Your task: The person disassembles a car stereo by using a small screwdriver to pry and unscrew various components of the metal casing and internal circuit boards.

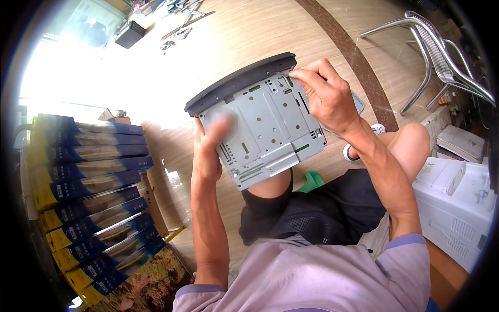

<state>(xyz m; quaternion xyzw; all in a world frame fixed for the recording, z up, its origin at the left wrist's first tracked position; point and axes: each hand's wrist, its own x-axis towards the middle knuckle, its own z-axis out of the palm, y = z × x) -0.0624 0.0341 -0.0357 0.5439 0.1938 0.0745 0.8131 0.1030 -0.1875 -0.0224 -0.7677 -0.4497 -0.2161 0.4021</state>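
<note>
A flat, silver metal-cased electronic unit with slots and small holes is held tilted above my lap. Along its far edge runs a curved dark plastic front panel. My left hand grips the unit's left side, its blurred thumb lying over the metal face and its fingers mostly hidden behind. At the far right corner, where panel and casing meet, my right hand is closed in a pinch. Whether a small part or tool sits between those fingertips cannot be made out.
Stacked blue and yellow boxes stand at the left. On the right are a metal-framed chair and a white plastic appliance. A green plastic thing shows beside my knee. A black box stands on the tiled floor at far left.
</note>
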